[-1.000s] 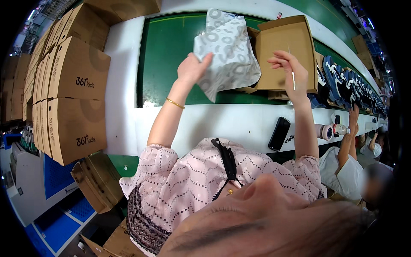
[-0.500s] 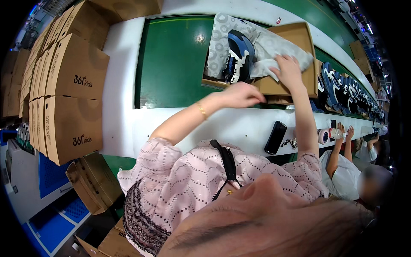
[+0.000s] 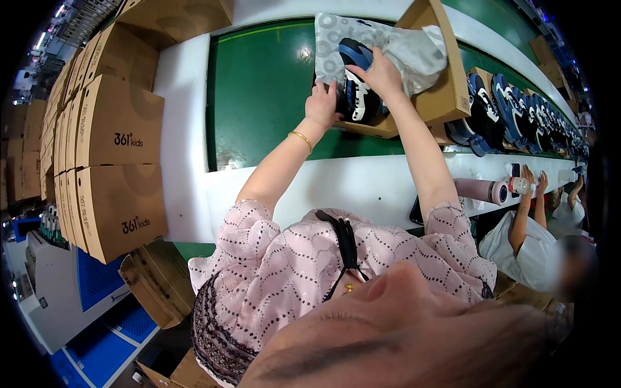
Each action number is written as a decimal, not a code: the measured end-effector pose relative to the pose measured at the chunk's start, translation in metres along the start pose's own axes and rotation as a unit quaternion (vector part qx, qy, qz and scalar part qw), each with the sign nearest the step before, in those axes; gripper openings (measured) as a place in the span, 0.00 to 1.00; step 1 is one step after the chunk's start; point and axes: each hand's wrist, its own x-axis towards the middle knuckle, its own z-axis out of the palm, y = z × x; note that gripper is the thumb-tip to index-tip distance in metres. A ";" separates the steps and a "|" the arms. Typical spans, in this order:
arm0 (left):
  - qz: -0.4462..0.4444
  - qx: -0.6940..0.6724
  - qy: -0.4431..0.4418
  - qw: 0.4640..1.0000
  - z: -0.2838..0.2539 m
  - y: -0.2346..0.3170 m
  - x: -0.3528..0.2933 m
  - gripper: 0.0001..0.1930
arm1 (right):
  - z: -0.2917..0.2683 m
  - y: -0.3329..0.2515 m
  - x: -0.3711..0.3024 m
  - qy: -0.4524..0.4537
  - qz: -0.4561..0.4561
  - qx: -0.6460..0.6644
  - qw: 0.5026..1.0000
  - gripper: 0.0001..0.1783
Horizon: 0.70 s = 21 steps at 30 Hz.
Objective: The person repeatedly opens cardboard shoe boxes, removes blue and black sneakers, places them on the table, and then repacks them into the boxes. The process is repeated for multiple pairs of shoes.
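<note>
A blue, black and white sneaker lies in an open brown shoe box, beside patterned wrapping paper. My right hand is closed over the sneaker's blue far end, thumb across its upper. At the box's near left corner, my left hand has its fingers bent over the wall, close to the sneaker's side. The paper's loose flap is folded back to the right against the raised lid. My hands hide part of the sneaker and the left wall.
Stacked brown boxes stand at the left. A row of similar sneakers runs along the green conveyor to the right. A pink bottle and a partly hidden phone lie on the white ledge. A co-worker sits at the right.
My right hand has left the paper flap and come left onto the sneaker. My left hand has moved left to the box's near corner. The paper flap now lies farther back against the lid.
</note>
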 end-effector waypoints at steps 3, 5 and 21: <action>-0.002 0.027 -0.003 1.000 -0.002 0.000 0.007 0.51 | -0.023 0.009 -0.003 0.094 -0.022 0.078 0.992 0.40; 0.027 0.056 0.050 0.997 0.006 -0.004 0.012 0.48 | -0.070 0.014 -0.007 0.134 -0.020 0.158 0.978 0.35; -0.184 -0.267 -0.031 0.946 -0.020 -0.062 0.035 0.21 | -0.170 0.042 -0.084 0.182 -0.215 0.154 0.947 0.32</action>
